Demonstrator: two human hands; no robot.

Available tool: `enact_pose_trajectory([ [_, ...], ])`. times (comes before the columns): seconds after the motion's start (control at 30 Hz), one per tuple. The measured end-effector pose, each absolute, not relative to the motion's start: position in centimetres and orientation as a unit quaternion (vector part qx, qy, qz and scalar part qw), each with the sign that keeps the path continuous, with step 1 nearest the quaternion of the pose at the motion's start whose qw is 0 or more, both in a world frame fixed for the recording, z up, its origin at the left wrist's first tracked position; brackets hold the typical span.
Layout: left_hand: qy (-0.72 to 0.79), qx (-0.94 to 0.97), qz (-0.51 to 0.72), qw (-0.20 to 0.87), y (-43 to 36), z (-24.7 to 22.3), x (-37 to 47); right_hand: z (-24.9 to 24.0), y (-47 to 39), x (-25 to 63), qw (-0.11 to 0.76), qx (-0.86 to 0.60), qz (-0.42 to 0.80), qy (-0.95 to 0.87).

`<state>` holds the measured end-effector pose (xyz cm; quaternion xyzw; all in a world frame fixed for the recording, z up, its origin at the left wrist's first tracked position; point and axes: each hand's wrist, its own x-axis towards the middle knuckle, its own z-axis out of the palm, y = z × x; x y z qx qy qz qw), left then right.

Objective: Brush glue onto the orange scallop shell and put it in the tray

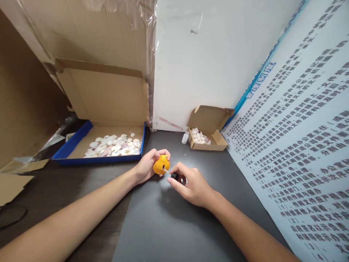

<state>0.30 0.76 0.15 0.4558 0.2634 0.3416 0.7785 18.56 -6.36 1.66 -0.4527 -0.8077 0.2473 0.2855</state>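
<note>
My left hand [148, 165] holds a yellow-orange, ribbed, shell-shaped piece [158, 167] over the dark table, its fingers wrapped behind the edge. A small dark spot shows on the piece's face. Between the thumb and fingers of my right hand [191, 183] is a black cap [175, 176] with a thin pale stem, whose tip reaches the face of the yellow piece near the dark spot. Whether the tip presses on it is too small to tell.
A blue-rimmed cardboard box [99, 160] at the left holds many pale shells [111, 145]. Behind the hands, a small clear bottle [185, 137] stands beside a smaller cardboard box [208, 147] of shells. A printed poster [300, 145] lines the right side; cardboard pieces [13, 185] lie far left.
</note>
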Motion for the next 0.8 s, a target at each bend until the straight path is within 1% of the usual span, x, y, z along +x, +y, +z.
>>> enact_pose_trajectory([
  [0.07, 0.262, 0.456, 0.341, 0.779, 0.77, 0.14, 0.29, 1.78, -6.39, 18.50, 0.271, -0.451, 0.251, -0.813],
  [0.13, 0.262, 0.457, 0.342, 0.778, 0.77, 0.11, 0.29, 1.80, -6.39, 18.51, 0.278, -0.443, 0.254, -0.813],
  [0.27, 0.264, 0.461, 0.337, 0.777, 0.80, 0.03, 0.28, 1.57, -6.26, 18.71, 0.349, -0.440, 0.235, -0.793],
  [0.37, 0.262, 0.460, 0.335, 0.779, 0.84, -0.01, 0.24, 1.36, -6.14, 18.79, 0.365, -0.441, 0.223, -0.789],
  [0.57, 0.267, 0.456, 0.337, 0.779, 0.81, 0.17, 0.22, 1.47, -6.12, 18.80, 0.301, -0.446, 0.233, -0.810],
  [0.8, 0.269, 0.454, 0.342, 0.778, 0.63, 0.46, 0.30, 1.84, -6.24, 18.78, 0.275, -0.451, 0.243, -0.814],
])
